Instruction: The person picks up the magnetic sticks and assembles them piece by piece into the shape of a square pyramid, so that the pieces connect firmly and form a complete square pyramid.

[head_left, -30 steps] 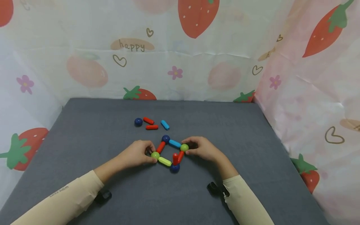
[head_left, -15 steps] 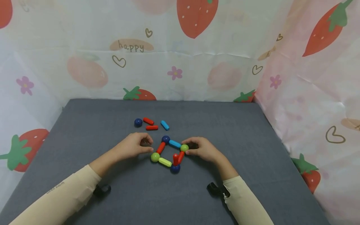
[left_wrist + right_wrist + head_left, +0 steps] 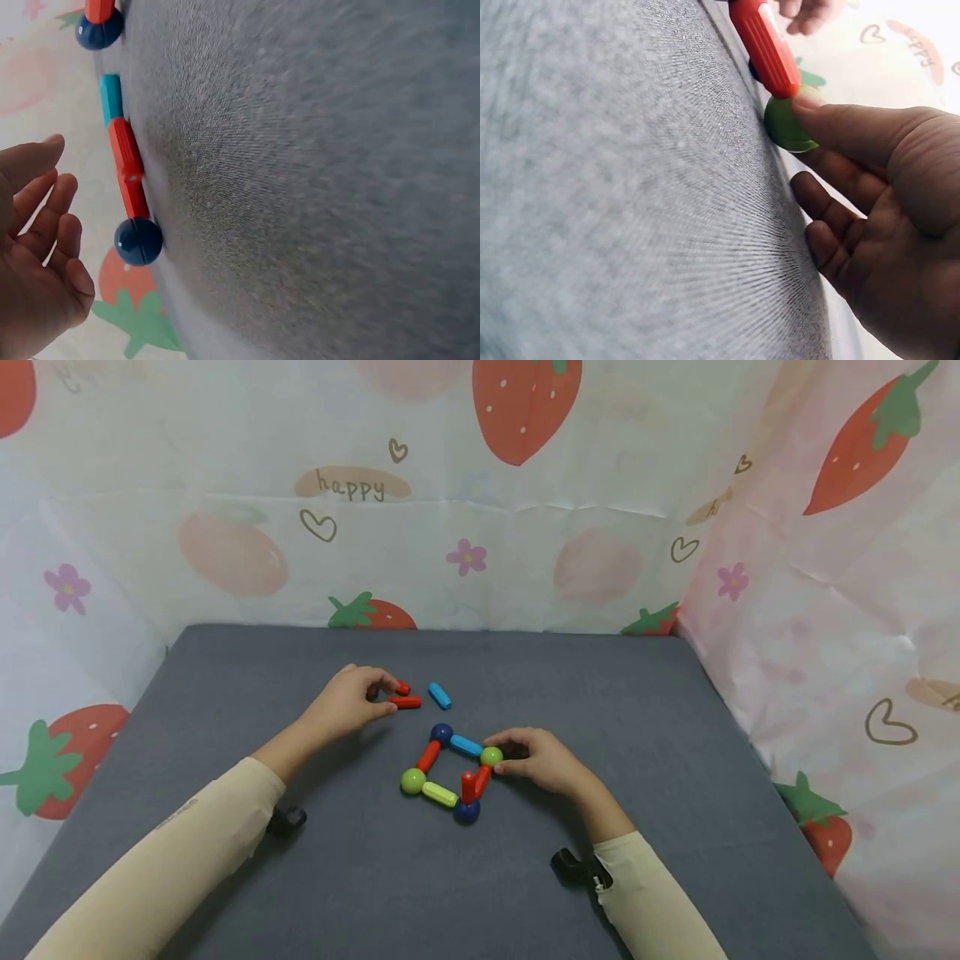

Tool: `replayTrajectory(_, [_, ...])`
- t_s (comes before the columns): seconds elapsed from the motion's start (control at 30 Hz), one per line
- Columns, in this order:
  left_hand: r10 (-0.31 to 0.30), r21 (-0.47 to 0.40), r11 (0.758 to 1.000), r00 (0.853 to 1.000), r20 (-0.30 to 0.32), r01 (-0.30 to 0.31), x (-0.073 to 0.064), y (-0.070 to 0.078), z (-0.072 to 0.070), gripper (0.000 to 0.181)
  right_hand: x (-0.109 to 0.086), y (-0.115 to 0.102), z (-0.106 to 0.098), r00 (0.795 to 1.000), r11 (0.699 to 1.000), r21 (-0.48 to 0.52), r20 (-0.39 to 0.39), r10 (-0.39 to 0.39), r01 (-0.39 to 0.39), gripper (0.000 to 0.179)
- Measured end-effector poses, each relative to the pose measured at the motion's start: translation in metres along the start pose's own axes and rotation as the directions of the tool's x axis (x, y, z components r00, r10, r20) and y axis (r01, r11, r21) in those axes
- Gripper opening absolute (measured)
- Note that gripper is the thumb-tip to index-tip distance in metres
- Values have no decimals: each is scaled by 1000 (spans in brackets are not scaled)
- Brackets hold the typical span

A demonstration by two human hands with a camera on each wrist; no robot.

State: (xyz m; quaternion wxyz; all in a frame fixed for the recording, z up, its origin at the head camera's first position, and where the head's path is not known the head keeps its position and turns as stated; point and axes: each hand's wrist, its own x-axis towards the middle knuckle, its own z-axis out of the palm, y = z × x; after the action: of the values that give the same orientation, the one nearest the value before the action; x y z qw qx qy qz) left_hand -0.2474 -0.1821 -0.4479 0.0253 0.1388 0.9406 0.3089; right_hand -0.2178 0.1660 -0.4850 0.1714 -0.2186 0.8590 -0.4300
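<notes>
Left hand: released, fingers loosely bent, a gap showing between thumb and fingers. We found it beside the loose pieces at the far side of the frame, partly covering some of them in the head view.

Right hand: grasping, thumb and fingertip pinching the right-corner green ball.

Joined frame, one, four-sided, near the middle of the grey tabletop. We listed its parts: far dark-blue ball; light-blue rod running from it to the pinched ball; short red rod down to the near dark-blue ball; yellow-green rod across to the left-corner green ball; second red rod closing the figure. A further red rod stood up from the near dark-blue ball.

Loose pieces: two red rods near each other; one blue rod just beside them; one dark-blue ball, which we saw best in the left wrist view.

Backdrop: pale sheet, strawberry-printed, behind the tabletop.
</notes>
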Motion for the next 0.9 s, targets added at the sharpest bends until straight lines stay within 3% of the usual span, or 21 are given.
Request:
replayTrajectory(0.3, [44, 103, 994, 999, 2, -44, 20, -4, 7, 32, -1, 0, -1, 1000, 1000, -4, -1, 1, -1, 36])
replayTrajectory(0.9, [-2, 219, 976, 1000, 31, -5, 37, -9, 20, 35, -2, 0, -1, 1000, 1000, -6, -7, -1, 1, 36])
